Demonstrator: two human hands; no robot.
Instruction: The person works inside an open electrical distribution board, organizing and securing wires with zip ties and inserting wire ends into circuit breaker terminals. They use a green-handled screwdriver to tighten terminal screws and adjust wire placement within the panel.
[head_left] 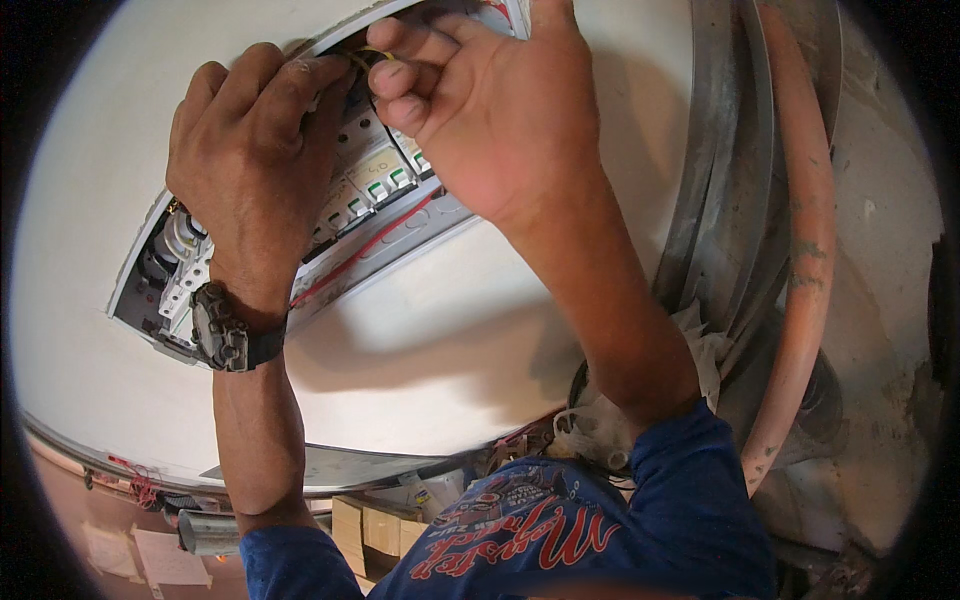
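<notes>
A white electrical distribution box (pixel 440 228) is set in the pale panel in front of me. Inside it runs a row of circuit breakers (pixel 375 190) with green-marked switches. My left hand (pixel 250 150), with a dark watch on the wrist, reaches over the box, its fingers pinched on a thin yellow wire (pixel 377 51). To its right, my right hand (pixel 500 115) is turned palm toward me, its fingers curled around the same wire near the box's upper edge. The wire's ends are hidden by my fingers. A red wire (pixel 385 236) lies along the box's lower edge.
Round dark fittings and white terminals (pixel 172 262) sit at the box's left end. Grey metal strips (pixel 715 150) and an orange-pink pipe (pixel 808 240) stand at the right. Below are a cardboard box (pixel 365 530), clear plastic wrapping (pixel 590 430) and a grey tube (pixel 208 532).
</notes>
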